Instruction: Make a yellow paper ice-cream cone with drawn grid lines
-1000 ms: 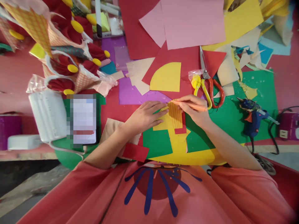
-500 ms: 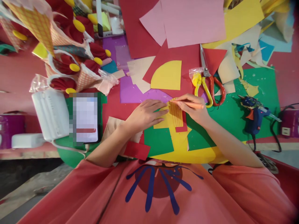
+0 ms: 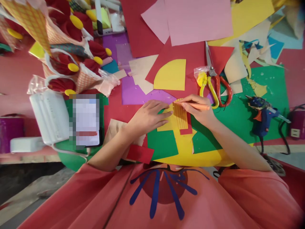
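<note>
We're pinching orange pen (image 3: 200, 107) in right hand (image 3: 202, 115), left hand (image 3: 149, 118) spread; yellow paper (image 3: 182, 119) is already carrying stripes, so marking's progressing.

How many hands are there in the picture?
2. The left hand lies with its fingers over plain yellow paper. The right hand holds an orange pen at the top of the striped yellow paper. I can't see any others.

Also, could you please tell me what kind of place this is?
Probably a craft table, at home or in a small workshop: there are cut sheets of coloured paper, such as the pink sheet, scissors, and what looks like a glue gun.
</note>
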Motion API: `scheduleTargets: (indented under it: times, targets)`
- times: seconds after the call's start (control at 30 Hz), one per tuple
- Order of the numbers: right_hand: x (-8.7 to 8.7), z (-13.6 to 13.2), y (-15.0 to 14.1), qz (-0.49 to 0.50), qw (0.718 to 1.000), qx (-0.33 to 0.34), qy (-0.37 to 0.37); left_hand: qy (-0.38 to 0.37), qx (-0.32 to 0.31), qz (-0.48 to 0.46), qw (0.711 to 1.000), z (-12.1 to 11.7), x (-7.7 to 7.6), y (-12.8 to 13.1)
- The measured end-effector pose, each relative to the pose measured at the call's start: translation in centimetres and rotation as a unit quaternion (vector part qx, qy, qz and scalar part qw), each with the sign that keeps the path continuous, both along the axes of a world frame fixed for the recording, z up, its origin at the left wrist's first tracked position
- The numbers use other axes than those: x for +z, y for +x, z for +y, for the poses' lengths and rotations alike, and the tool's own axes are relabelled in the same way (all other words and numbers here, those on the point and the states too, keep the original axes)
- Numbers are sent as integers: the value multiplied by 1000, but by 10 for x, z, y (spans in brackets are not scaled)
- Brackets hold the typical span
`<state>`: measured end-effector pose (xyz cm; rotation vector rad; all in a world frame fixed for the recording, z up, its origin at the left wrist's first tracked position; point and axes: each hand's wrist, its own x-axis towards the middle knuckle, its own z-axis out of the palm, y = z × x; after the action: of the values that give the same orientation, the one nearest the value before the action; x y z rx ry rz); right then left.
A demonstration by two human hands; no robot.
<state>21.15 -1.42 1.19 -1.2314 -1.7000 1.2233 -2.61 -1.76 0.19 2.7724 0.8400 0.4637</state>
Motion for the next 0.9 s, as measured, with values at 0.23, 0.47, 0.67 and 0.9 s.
scheduleTargets:
  times: [0.23,0.47,0.67,0.9]
  targets:
    - [-1,1,3,1,1000,25,-14,24,-7,-19,1000,1,0,1]
    - [-1,-2,4,79,996,-51,0,22,9,-8,1000,2,-2,1]
    - [-2,-1,1,61,998,-25,-10,-17,14,-6,1000,4,-5,-1]
    - [-1,1,0,34,999,-9,1,-60,12,-19,998,6,-2,-4]
